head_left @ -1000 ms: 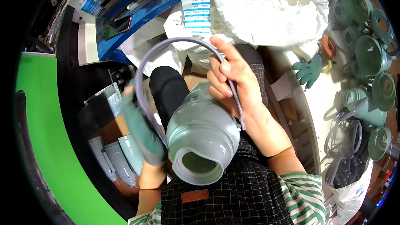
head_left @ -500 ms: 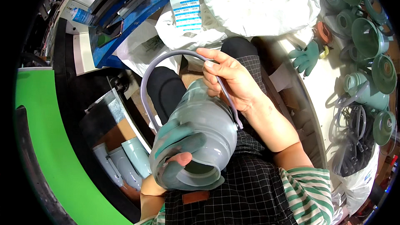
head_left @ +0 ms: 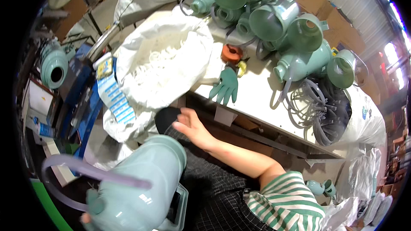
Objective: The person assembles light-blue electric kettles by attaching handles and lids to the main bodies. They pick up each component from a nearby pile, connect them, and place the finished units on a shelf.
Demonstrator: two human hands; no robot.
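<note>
At the lower left I hold a pale green plastic vacuum flask shell [head_left: 150, 158] tilted, its wide end toward the upper right. Its grey carry handle [head_left: 64, 161] is blurred and sticks out to the left. My left hand [head_left: 95, 203], in a green glove, is mostly hidden behind the shell; a glove finger and a bare fingertip show at its left side. My bare right hand [head_left: 195, 130] is in the air beyond the shell's wide end, fingers apart, holding nothing. It is nearest to the sack of white rings [head_left: 160, 66] and the white table [head_left: 252, 107].
On the table lie a loose green glove [head_left: 226, 86], an orange tape roll [head_left: 231, 53], several flask shells [head_left: 306, 62] and a bag of grey handles [head_left: 329, 107]. A blue-and-white label sheet [head_left: 116, 99] hangs on the sack. Another shell [head_left: 54, 66] stands far left.
My view has turned right toward the table. The right hand has let go of the carry handle. The shell has moved to the lower left and been turned, its wide end now up.
</note>
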